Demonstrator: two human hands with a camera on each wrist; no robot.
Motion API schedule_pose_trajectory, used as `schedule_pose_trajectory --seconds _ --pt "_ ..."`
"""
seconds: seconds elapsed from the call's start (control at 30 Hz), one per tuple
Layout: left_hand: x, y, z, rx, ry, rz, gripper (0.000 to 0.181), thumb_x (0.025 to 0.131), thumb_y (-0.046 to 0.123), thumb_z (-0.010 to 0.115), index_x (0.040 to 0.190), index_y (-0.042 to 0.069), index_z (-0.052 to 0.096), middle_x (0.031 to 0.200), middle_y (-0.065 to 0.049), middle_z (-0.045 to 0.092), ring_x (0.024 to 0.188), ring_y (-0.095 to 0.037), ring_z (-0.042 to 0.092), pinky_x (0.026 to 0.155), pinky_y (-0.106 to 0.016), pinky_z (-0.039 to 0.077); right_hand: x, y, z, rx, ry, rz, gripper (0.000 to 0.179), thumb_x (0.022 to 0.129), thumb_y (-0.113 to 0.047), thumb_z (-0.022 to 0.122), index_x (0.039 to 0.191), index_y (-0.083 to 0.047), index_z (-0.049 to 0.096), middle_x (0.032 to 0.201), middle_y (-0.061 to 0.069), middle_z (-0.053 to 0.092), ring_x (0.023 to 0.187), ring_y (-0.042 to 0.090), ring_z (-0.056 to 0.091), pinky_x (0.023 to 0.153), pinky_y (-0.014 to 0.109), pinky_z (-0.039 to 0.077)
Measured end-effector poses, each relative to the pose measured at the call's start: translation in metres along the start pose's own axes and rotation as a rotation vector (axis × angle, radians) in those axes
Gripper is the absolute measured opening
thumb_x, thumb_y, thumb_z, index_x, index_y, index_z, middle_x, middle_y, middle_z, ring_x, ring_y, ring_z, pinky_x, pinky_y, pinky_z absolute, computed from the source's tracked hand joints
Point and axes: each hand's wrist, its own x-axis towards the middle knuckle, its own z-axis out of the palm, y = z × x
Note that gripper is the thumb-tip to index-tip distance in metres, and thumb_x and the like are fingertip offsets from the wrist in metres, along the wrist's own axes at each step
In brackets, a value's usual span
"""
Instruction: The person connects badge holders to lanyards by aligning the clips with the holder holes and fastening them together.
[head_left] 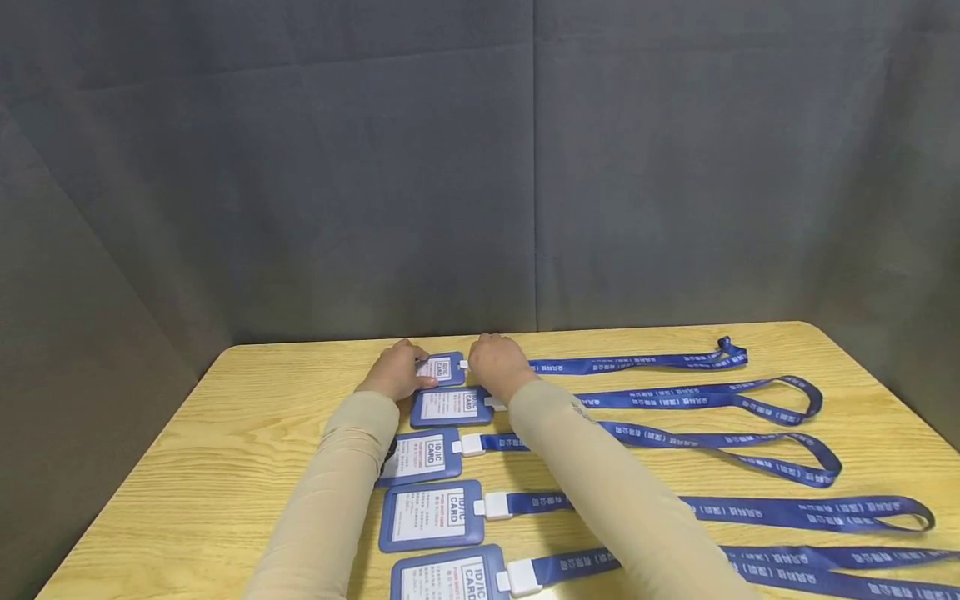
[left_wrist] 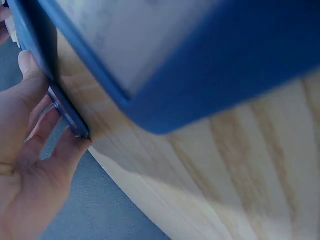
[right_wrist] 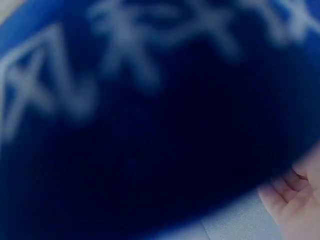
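Note:
At the table's far edge lies a blue badge holder (head_left: 448, 367) with a white ID/IC card inside. My left hand (head_left: 392, 372) grips its left end; in the left wrist view the thumb (left_wrist: 31, 70) presses one face and the fingers bear on the edge. My right hand (head_left: 498, 365) closes over the white clip end of that holder's blue lanyard (head_left: 630, 363), and the fingertips are hidden. Just nearer, a second badge holder (head_left: 452, 406) lies flat under my wrists. A blurred blue strap (right_wrist: 125, 150) with white lettering covers most of the right wrist view.
Three more badge holders, a third (head_left: 420, 456), a fourth (head_left: 432, 516) and a fifth (head_left: 450, 575), line up toward me. Their lanyards stretch right across the wooden table (head_left: 225, 467). A dark grey curtain (head_left: 375, 183) hangs behind the table.

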Motion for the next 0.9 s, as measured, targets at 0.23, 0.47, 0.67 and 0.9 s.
schedule_pose_trajectory --seconds 0.23,0.47,0.67,0.9 --pt "-0.004 -0.001 -0.001 0.002 -0.004 -0.001 0.055 0.087 0.02 0.077 0.133 -0.003 0.059 0.128 -0.018 0.056 0.123 -0.035 0.053 0.111 -0.044 0.037 0.0 -0.005 0.001 -0.041 0.011 -0.045 0.029 0.095 -0.008 0.066 0.124 -0.003 0.066 0.11 0.011 0.064 0.101 0.022 0.061 0.093 0.032 0.053" --pt "-0.005 -0.002 0.001 0.009 0.006 0.0 0.053 0.087 0.019 0.077 0.132 -0.004 0.06 0.127 -0.019 0.056 0.121 -0.035 0.054 0.11 -0.044 0.038 0.001 -0.008 0.007 -0.092 0.027 -0.069 0.027 0.097 -0.006 0.062 0.124 0.0 0.063 0.108 0.013 0.062 0.1 0.022 0.06 0.089 0.029 0.054" --pt "0.002 -0.002 0.011 -0.006 0.01 0.019 0.053 0.087 0.019 0.077 0.131 -0.004 0.06 0.128 -0.019 0.056 0.121 -0.035 0.054 0.11 -0.044 0.038 0.003 -0.006 0.017 -0.134 0.032 -0.087 0.026 0.097 -0.004 0.062 0.122 -0.002 0.066 0.107 0.011 0.062 0.1 0.022 0.059 0.09 0.029 0.054" --pt "0.009 -0.003 0.017 -0.017 0.024 0.025 0.052 0.087 0.018 0.077 0.132 -0.003 0.06 0.128 -0.019 0.056 0.121 -0.035 0.054 0.11 -0.044 0.038 0.009 -0.005 0.022 -0.117 0.037 -0.083 0.028 0.097 -0.013 0.064 0.123 -0.003 0.066 0.109 0.01 0.063 0.102 0.022 0.058 0.093 0.03 0.052"
